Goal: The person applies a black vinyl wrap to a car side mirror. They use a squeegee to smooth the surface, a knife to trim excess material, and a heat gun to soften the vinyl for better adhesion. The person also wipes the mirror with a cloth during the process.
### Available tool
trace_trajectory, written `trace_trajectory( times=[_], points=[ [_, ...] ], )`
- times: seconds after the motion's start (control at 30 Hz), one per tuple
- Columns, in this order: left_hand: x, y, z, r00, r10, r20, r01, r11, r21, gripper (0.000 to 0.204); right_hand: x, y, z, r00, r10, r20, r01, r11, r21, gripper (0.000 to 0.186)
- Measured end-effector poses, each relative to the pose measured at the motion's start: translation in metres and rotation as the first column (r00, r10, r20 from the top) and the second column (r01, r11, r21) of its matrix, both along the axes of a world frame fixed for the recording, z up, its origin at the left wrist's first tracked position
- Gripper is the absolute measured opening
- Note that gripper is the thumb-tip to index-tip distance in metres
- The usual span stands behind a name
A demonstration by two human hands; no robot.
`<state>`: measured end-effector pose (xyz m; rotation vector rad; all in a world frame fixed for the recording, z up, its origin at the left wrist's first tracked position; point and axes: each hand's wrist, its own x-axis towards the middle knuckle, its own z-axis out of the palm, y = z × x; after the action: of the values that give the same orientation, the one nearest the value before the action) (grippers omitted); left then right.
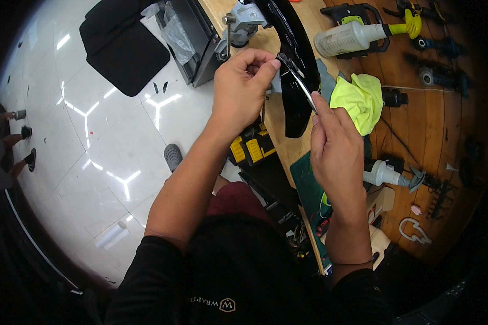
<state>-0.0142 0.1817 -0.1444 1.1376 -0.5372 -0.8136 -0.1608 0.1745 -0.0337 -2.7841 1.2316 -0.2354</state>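
My right hand is closed round a slender silver metal tool, which slants up and left toward my other hand. Its exact kind is not plain from here. At the tool's far end, my left hand pinches with thumb and forefinger; a small dark piece shows beside those fingertips, and what lies within the pinch is hidden. Below and behind both hands a long, curved, glossy black panel extends over the wooden bench.
A grey vise is on the bench edge beyond my left hand. To the right are a spray bottle, a neon yellow cloth and another sprayer. Yellow-and-black cases sit below the bench; a black mat lies on the tiled floor.
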Motion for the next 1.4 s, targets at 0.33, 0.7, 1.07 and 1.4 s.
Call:
trace_trajectory(
  times=[0.33,0.7,1.07,1.4],
  points=[
    [-0.003,0.008,-0.012,0.997,0.008,0.077,-0.006,1.0,-0.025,0.016,-0.014,0.008,-0.015,0.991,-0.034,0.133,0.031,0.999,0.028,0.034],
    [-0.006,0.019,-0.01,0.998,0.023,0.066,-0.023,1.0,0.006,0.017,-0.03,0.01,-0.025,0.983,-0.07,0.168,0.052,0.992,0.113,0.033],
    [-0.014,0.032,-0.006,0.997,0.081,0.019,-0.08,0.996,-0.045,0.015,-0.047,0.004,-0.025,0.986,-0.037,0.162,0.02,0.994,0.104,0.033],
    [-0.026,0.055,-0.005,0.979,0.098,0.178,-0.093,0.995,-0.032,0.012,-0.061,-0.005,-0.021,0.993,-0.005,0.12,-0.006,0.996,0.086,0.033]
  ],
)
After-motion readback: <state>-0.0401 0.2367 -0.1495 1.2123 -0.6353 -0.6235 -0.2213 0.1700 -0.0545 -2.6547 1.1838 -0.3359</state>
